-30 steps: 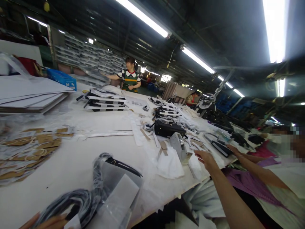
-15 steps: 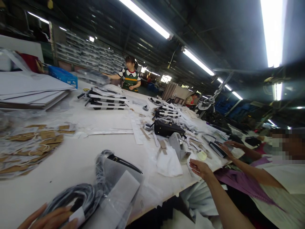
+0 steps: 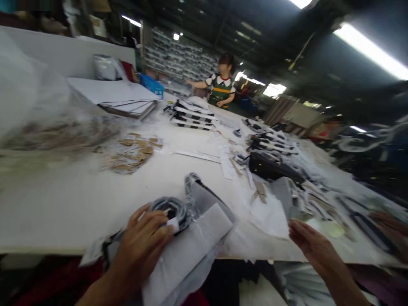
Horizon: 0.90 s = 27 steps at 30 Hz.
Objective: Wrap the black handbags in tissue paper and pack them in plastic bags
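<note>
My left hand [image 3: 140,242] rests on a coiled black strap wrapped in clear plastic [image 3: 174,208] at the near edge of the white table [image 3: 79,199]. Its fingers curl over the coil and a small white tag. Under the coil lies a grey-white wrapped flat item [image 3: 191,250] that hangs over the table edge. My right hand [image 3: 310,244] hovers open over the table edge to the right, fingers apart, holding nothing, close to crumpled white wrapping [image 3: 269,214].
A black handbag [image 3: 272,168] sits mid-table among paper strips and straps. Brown tags in plastic [image 3: 134,153] lie left, white boards [image 3: 117,95] beyond. Stacked black-and-white bags [image 3: 193,114] lie farther back. A person in green [image 3: 221,85] stands at the far end; another person's hand [image 3: 390,225] is at right.
The view has swung left and down, with motion blur. My left hand has come further onto the wrapped strap coil. My right hand has drawn back toward the table's near edge.
</note>
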Tool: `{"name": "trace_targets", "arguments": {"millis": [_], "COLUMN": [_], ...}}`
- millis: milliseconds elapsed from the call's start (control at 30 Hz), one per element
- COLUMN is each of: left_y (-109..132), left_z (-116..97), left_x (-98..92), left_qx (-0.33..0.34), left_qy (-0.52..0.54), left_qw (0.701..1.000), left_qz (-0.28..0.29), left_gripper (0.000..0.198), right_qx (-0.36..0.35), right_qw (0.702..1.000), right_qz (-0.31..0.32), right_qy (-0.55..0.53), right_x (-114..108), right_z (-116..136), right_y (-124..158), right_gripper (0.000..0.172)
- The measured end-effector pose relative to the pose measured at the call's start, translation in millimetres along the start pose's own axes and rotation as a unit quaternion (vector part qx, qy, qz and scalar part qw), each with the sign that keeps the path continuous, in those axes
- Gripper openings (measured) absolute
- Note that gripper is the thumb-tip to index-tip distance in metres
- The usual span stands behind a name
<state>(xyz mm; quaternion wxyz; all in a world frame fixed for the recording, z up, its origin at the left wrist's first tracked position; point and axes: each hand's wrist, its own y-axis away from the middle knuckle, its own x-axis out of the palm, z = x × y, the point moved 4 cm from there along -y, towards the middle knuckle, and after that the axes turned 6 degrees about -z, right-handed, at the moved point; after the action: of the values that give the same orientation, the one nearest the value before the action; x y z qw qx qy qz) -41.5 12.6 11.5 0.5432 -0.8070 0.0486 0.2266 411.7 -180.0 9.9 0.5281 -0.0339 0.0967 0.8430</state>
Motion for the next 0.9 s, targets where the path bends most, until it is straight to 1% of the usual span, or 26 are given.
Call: {"name": "trace_targets", "arguments": {"millis": [33, 67, 100, 167, 233, 267, 333, 400, 467, 500, 600, 733, 900], "left_y": [-2, -3, -2, 2, 7, 9, 11, 13, 14, 15, 17, 18, 21], "left_z": [-3, -5, -6, -7, -10, -11, -14, -15, -16, -15, -15, -14, -12], "left_x": [-1.2, -1.4, -1.1, -1.1, -2.2, -3.1, -4.4, -4.9, -5.0, -5.0, -5.6, -5.8, -4.4], "left_qx": [-0.010, -0.019, -0.026, -0.030, -0.025, -0.020, -0.012, -0.010, -0.014, -0.016, -0.015, -0.012, -0.011], "left_qy": [0.005, 0.001, -0.007, -0.022, -0.028, -0.029, -0.030, -0.031, -0.032, -0.033, -0.038, -0.038, -0.017], "left_qw": [1.000, 0.999, 0.999, 0.998, 0.997, 0.998, 0.998, 0.999, 0.999, 0.999, 0.999, 0.999, 1.000], "left_qz": [0.012, 0.026, 0.041, 0.060, 0.062, 0.058, 0.047, 0.039, 0.034, 0.033, 0.031, 0.028, 0.011], "left_gripper": [0.012, 0.013, 0.014, 0.016, 0.018, 0.019, 0.019, 0.018, 0.018, 0.018, 0.014, 0.011, 0.010], "right_qx": [0.033, 0.045, 0.041, 0.010, -0.029, -0.041, -0.045, -0.040, -0.046, -0.052, -0.068, -0.062, -0.052], "right_qw": [0.999, 0.997, 0.995, 0.980, 0.952, 0.937, 0.909, 0.891, 0.890, 0.895, 0.914, 0.927, 0.939], "right_qz": [0.029, 0.055, 0.085, 0.182, 0.277, 0.314, 0.384, 0.430, 0.432, 0.419, 0.359, 0.300, 0.253], "right_qy": [-0.002, 0.010, 0.030, 0.084, 0.129, 0.146, 0.153, 0.143, 0.140, 0.146, 0.178, 0.215, 0.228], "right_x": [22, 46, 71, 124, 174, 196, 234, 261, 276, 279, 279, 271, 262], "right_z": [5, 12, 21, 42, 62, 70, 78, 78, 72, 68, 57, 52, 49], "right_y": [12, 26, 43, 85, 130, 151, 187, 211, 224, 226, 225, 221, 225], "right_gripper": [0.033, 0.035, 0.037, 0.038, 0.034, 0.032, 0.032, 0.044, 0.057, 0.058, 0.050, 0.043, 0.039]}}
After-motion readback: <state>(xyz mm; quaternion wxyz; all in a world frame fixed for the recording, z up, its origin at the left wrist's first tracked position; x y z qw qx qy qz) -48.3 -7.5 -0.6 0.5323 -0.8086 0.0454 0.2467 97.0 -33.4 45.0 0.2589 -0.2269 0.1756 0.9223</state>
